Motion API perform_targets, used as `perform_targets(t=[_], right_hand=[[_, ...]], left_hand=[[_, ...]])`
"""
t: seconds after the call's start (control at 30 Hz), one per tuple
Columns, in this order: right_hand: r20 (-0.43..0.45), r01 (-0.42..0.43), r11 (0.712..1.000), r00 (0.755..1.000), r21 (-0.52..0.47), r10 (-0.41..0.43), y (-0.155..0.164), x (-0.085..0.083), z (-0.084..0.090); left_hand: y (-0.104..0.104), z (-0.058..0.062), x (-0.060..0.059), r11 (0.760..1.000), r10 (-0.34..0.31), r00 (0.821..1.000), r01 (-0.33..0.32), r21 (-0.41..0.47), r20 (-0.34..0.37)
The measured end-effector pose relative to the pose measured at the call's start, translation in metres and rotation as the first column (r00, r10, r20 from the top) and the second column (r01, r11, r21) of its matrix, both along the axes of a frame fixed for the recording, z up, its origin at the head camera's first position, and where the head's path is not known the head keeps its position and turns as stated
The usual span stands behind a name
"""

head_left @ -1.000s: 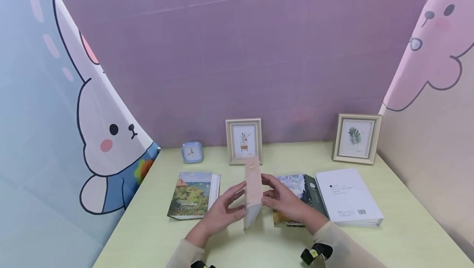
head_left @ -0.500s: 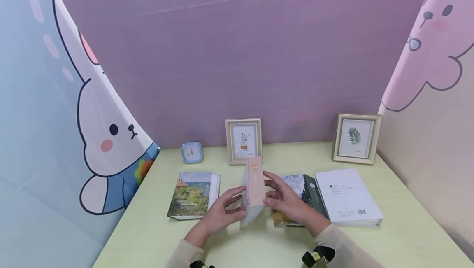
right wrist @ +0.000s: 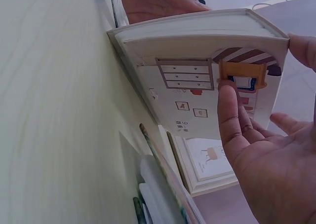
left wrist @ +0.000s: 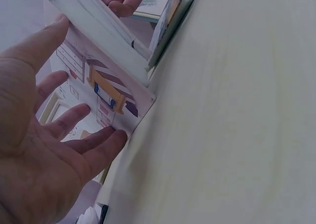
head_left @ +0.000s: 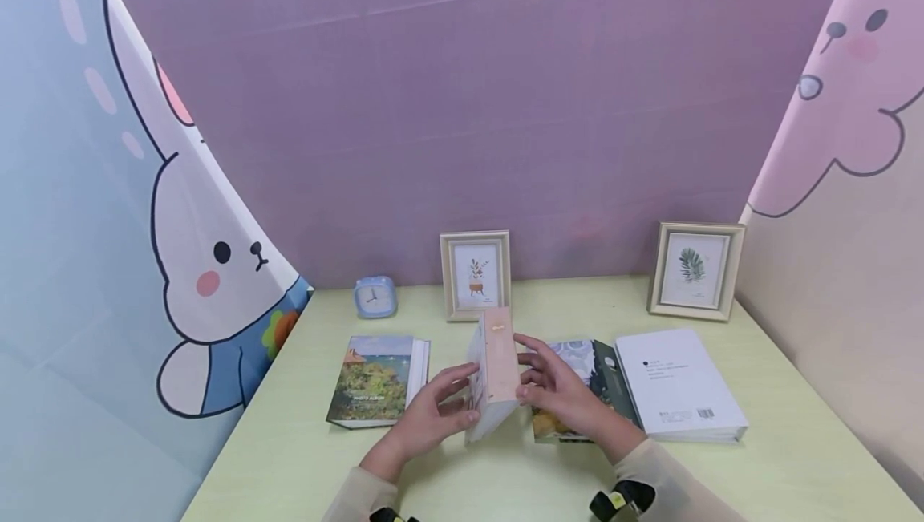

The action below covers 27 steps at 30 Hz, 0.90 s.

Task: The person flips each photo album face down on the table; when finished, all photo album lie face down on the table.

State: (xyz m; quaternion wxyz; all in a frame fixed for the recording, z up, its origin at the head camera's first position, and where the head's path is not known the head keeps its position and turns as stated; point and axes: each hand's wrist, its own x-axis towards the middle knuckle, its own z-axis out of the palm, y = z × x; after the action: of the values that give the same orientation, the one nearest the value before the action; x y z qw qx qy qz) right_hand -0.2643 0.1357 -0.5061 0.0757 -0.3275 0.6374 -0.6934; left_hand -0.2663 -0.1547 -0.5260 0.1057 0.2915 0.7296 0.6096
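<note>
Pink album [head_left: 496, 370], covers behind hands [head_left: 433, 414]

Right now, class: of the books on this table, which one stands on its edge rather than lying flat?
The pink book at the centre, held between the left hand and right hand. The landscape-cover book, the white book and the dark-edged book lie flat.

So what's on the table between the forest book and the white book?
In the head view, the pink book stands on edge there, the left hand and right hand holding its sides. A blue-patterned book lies beside the white book.
</note>
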Motion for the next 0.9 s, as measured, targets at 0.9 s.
perform_targets(t=[0.9], right_hand=[[0.03, 0.254, 0.951, 0.964, 0.175, -0.263, -0.0017, 0.0003, -0.0036]], left_hand=[[-0.0006, -0.0053, -0.0007, 0.991, 0.1, 0.993, -0.105, -0.087, -0.063]])
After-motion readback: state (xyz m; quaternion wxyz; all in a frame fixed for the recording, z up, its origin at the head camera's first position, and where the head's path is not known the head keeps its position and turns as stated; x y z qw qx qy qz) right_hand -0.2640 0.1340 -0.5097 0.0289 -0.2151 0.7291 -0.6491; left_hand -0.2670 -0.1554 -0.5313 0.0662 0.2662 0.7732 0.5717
